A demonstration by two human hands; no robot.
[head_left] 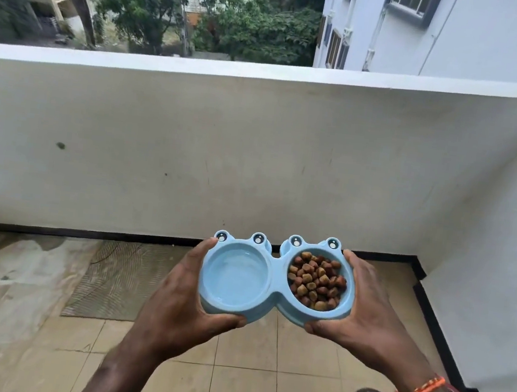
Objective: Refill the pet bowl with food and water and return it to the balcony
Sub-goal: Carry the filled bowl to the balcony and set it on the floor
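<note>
Hands are clamped on the two ends of a pale blue plastic double pet bowl (276, 281) moulded with frog eyes, which is held in the air above the balcony floor. The left hand (184, 297) is wrapped round the water end, thumb along the near rim and fingers behind; the right hand (363, 307) is set the same way on the food end. Clear water (235, 278) is seen in the left compartment and brown kibble (316, 281) in the right one, so the refilling is judged done and only the setting-down is left. The bowl's long axis is held left to right, level, parallel to the white parapet wall (222, 166) ahead, with both hands equally near. The beige tiled floor (230, 379) lies straight below and forward. A level descent is called for, since any tilt along that axis could spill water. A brown doormat (119, 276) lies to the left, well apart.
</note>
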